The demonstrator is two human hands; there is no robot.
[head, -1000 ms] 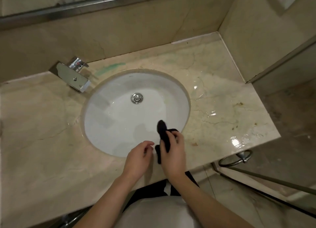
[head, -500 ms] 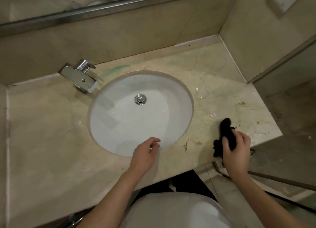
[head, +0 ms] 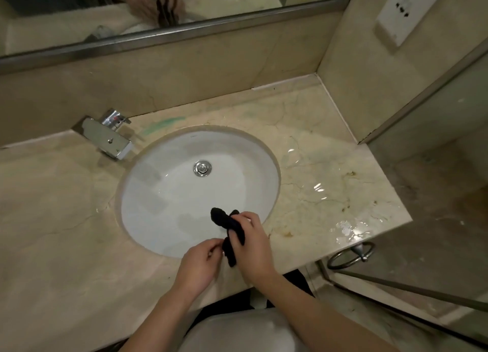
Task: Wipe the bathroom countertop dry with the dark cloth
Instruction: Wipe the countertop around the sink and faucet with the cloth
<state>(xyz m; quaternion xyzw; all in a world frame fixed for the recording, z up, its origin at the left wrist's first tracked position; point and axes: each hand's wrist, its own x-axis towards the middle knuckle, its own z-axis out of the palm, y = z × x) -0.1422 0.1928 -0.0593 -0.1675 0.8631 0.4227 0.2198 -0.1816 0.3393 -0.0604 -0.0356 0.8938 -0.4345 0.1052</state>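
The beige marble countertop [head: 330, 182] surrounds a white oval sink [head: 163, 193]. Water glistens on its right side, with a puddle [head: 348, 230] near the front right corner. My right hand [head: 253, 243] grips the bunched dark cloth [head: 229, 230] over the sink's front rim, one end poking up, the other hanging down. My left hand [head: 198, 264] sits just left of it, fingers curled beside the cloth's lower end; I cannot tell whether they touch it.
A chrome faucet [head: 111, 135] stands at the back left of the sink. A mirror [head: 169, 11] runs along the back wall. A wall socket [head: 398, 16] is on the right wall. A metal towel ring [head: 351, 256] hangs below the front right edge beside a glass partition.
My right hand carried the cloth from the sink front out to the counter's right front, then back to the sink rim. My left hand has closed in next to it.
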